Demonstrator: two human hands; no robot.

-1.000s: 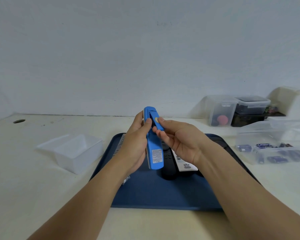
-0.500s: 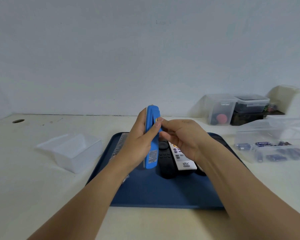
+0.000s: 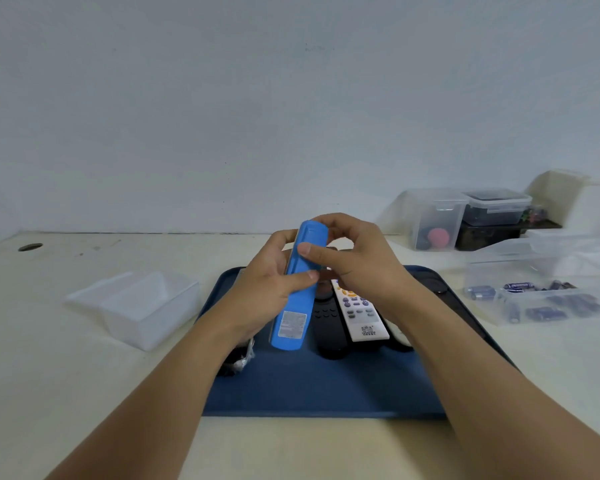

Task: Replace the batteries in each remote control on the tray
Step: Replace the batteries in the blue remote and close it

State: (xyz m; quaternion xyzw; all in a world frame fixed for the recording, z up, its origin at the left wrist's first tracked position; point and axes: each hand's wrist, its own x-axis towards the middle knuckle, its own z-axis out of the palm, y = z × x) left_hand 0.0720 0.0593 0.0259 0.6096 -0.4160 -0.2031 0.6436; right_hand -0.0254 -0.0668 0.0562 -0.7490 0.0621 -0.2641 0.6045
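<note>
The left hand (image 3: pixel 271 289) is wrapped around the middle of the blue remote (image 3: pixel 297 299), thumb pressed across its back, holding it lifted above the tray (image 3: pixel 326 393) with its labelled back facing the camera and its top end tilted up and away. That pose probably keeps the battery end steady and in plain sight. The right hand (image 3: pixel 357 258) grips the remote's upper end, thumb flat on the blue back and fingers curled over the top, which looks like a push to slide or seat the battery cover; whether the cover is on or off cannot be told here. Just beneath the hands, a black remote (image 3: pixel 329 327) and a white remote (image 3: pixel 361 317) lie side by side on the tray, buttons up, apparently waiting their turn. Something crinkly and partly hidden sits under the left wrist at the tray's left edge. On the table to the left stands an open clear bin (image 3: pixel 136 306), empty as far as can be seen. To the right, a clear box of batteries (image 3: pixel 548 303) sits within easy reach, with more lidded containers (image 3: pixel 465 220) behind it by the wall.
</note>
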